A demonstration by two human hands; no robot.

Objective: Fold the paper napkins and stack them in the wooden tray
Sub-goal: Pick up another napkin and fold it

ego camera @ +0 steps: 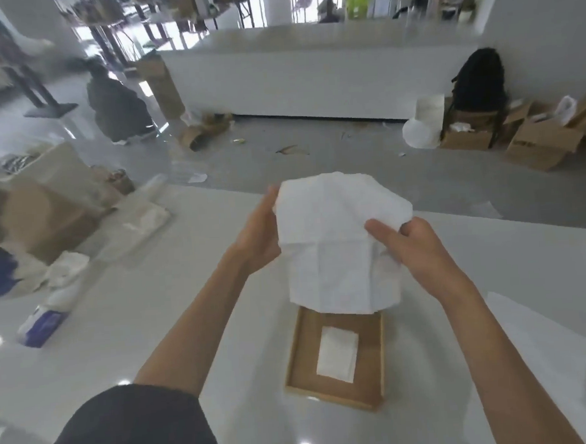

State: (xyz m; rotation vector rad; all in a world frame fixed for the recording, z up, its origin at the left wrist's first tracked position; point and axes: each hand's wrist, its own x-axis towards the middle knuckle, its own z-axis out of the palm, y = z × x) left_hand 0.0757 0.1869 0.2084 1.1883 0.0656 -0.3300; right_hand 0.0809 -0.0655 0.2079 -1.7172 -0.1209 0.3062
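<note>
A large white paper napkin [330, 240] hangs in the air above the table, creased and partly unfolded. My left hand [259, 232] grips its left edge and my right hand [415, 248] pinches its right side. Below the napkin lies the wooden tray [299, 352], its far end hidden by the hanging paper. One folded white napkin [337, 354] lies flat in the middle of the tray.
The glossy white table [154, 333] holds a blue-and-white tissue pack [42, 324] at the left, crumpled white wrapping [68, 268] and cardboard boxes [37, 217] behind it. Flat white paper [539, 351] lies at the right. A person crouches on the floor far left.
</note>
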